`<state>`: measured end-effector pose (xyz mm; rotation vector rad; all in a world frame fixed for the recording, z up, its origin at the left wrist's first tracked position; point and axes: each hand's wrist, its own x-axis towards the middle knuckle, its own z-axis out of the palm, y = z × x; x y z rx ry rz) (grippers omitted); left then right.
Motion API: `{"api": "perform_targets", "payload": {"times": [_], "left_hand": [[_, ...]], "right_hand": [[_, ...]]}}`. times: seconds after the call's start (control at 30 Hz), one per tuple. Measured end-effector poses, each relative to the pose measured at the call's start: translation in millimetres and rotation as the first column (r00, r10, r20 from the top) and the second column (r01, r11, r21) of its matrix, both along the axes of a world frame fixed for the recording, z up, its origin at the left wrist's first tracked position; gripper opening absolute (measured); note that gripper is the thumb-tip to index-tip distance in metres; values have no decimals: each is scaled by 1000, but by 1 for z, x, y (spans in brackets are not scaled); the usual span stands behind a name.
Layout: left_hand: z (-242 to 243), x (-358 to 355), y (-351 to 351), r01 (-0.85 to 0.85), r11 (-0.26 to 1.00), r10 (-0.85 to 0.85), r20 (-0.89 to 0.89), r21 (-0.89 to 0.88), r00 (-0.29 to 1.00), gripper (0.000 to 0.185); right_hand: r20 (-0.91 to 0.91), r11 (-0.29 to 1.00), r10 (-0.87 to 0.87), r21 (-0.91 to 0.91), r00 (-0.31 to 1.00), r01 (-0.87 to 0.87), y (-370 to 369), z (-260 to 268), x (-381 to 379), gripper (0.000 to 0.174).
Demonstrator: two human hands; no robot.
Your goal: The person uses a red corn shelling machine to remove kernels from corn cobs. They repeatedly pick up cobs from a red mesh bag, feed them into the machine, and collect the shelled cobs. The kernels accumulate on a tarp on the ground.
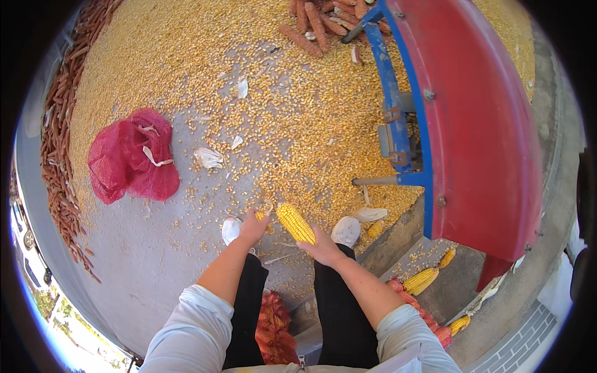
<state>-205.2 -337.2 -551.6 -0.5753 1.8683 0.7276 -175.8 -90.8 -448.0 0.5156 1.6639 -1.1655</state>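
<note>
My right hand [322, 246] is closed around the lower end of a yellow corn cob [295, 223], which points up and to the left. Just left of it, my left hand [254, 227] holds a smaller piece of corn cob [261, 215], mostly hidden by the fingers, with a strip of husk at its tip. The two hands are apart, above the concrete floor between my white shoes. Loose corn kernels [298, 140] lie spread over the floor beyond both hands.
A red machine with a blue metal frame [387, 70] stands at right. A pink mesh sack [135, 158] lies at left. Stripped cobs [317, 28] are heaped at the top and along the far left [60, 163]. Red mesh sacks [275, 326] and whole cobs [421, 280] lie near my legs, by a concrete step.
</note>
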Motion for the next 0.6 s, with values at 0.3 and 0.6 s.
{"api": "perform_targets", "payload": {"times": [0.3,0.6], "left_hand": [[249,52,13,-305,936,230,349,177,908,43],[369,19,47,-150,972,100,261,179,960,48]], "right_hand": [[-313,590,-755,57,576,805,102,411,141,62],[-632,510,-558,249,537,823,234,373,19,65]]}}
